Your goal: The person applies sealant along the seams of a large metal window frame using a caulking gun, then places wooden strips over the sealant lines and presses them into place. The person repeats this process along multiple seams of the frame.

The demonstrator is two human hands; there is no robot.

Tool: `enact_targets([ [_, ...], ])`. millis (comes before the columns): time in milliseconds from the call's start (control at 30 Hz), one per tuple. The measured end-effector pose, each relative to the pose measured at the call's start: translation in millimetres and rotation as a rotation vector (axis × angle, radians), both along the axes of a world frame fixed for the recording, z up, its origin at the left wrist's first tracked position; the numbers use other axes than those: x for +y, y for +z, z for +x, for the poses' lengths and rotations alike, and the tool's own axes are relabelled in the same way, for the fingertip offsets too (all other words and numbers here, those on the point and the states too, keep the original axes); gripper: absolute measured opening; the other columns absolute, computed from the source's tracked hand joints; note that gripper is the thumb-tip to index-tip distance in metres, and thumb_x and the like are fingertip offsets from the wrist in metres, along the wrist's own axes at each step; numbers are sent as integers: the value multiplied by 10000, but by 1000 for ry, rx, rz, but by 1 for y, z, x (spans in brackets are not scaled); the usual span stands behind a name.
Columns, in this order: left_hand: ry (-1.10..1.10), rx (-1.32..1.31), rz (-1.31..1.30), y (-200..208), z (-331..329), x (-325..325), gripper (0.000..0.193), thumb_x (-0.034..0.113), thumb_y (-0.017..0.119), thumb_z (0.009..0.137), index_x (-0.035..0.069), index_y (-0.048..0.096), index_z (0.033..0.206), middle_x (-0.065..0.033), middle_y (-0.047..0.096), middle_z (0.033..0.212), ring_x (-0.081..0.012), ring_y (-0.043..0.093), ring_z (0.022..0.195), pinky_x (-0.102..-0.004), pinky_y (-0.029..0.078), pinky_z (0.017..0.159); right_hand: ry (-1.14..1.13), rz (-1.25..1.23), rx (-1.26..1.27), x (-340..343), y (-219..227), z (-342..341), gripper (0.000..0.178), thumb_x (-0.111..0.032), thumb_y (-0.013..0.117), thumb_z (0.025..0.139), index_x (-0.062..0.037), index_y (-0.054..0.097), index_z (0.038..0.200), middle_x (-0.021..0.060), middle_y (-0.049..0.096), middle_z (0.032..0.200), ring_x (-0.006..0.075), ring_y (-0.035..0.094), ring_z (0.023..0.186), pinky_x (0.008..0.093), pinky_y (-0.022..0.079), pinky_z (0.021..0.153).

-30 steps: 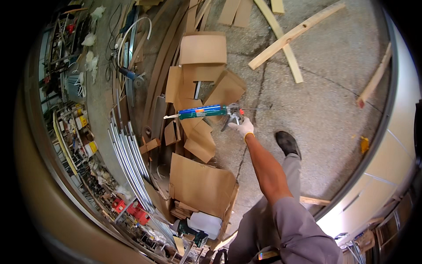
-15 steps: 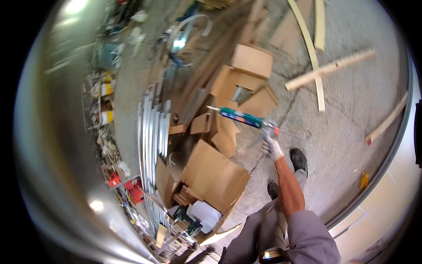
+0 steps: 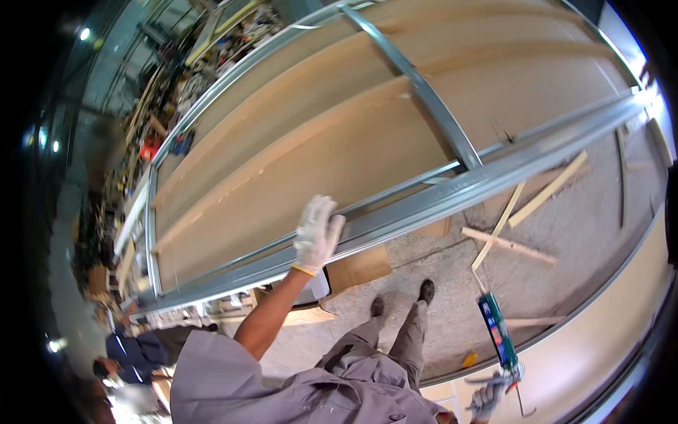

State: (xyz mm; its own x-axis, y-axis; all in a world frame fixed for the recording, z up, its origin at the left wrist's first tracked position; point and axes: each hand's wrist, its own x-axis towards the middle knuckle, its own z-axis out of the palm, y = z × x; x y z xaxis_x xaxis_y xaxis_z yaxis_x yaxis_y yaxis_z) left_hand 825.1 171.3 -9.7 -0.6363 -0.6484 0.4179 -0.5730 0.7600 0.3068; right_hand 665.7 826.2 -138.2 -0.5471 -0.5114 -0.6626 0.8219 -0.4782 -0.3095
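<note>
My left hand (image 3: 318, 237), in a white glove with a yellow cuff edge, lies over the near metal rail of a large framed panel (image 3: 304, 162). Its fingers are stretched out and the thumb stands apart; nothing is held. The panel is brown board edged with silvery metal channel, crossed by a metal stud (image 3: 417, 81). At the lower right my gloved right hand (image 3: 486, 400) is wrapped round the handle of a caulking gun (image 3: 498, 332). A dark green cartridge sits in the gun, its long pale nozzle pointing away from me.
Wooden strips (image 3: 512, 245) lie crossed on the concrete floor beyond my feet. Cardboard (image 3: 360, 272) shows beneath the panel's near edge. A pale, dark-edged panel (image 3: 600, 328) curves along the right. Another person (image 3: 141, 353) is at the lower left, and clutter (image 3: 205, 81) lines the far left.
The view has swung from the floor and cardboard boxes to the framed panel. My left hand has come into view on its rail. The caulking gun now appears lower and further right.
</note>
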Motion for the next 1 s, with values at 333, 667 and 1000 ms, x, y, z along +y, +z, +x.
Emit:
enact_targets([
  [333,-500,556,1606,27,111,131,401,316,720,1000,81,624,1311,-156,668,1300,-347,633,1250,-462,514,1068,542,-257,455,-204,158,-2,502,-407,416,1155,-114,469,1559,-89,288,587,41,261,419,248,295,386],
  [667,57,1887,1276,147,398,1,403,442,731,1005,111,621,1206,-110,711,1130,-270,705,1098,-471,577,990,1210,-485,725,-506,217,347,398,-332,567,1109,-126,538,1449,-66,375,688,60,355,512,241,292,435],
  [1000,327,1934,1128,130,686,-110,421,320,763,999,62,595,1287,-115,694,1084,-298,727,1015,-513,625,983,1340,-334,236,-655,197,617,275,-103,666,1047,-53,620,1313,71,717,1056,175,716,910,304,620,792],
])
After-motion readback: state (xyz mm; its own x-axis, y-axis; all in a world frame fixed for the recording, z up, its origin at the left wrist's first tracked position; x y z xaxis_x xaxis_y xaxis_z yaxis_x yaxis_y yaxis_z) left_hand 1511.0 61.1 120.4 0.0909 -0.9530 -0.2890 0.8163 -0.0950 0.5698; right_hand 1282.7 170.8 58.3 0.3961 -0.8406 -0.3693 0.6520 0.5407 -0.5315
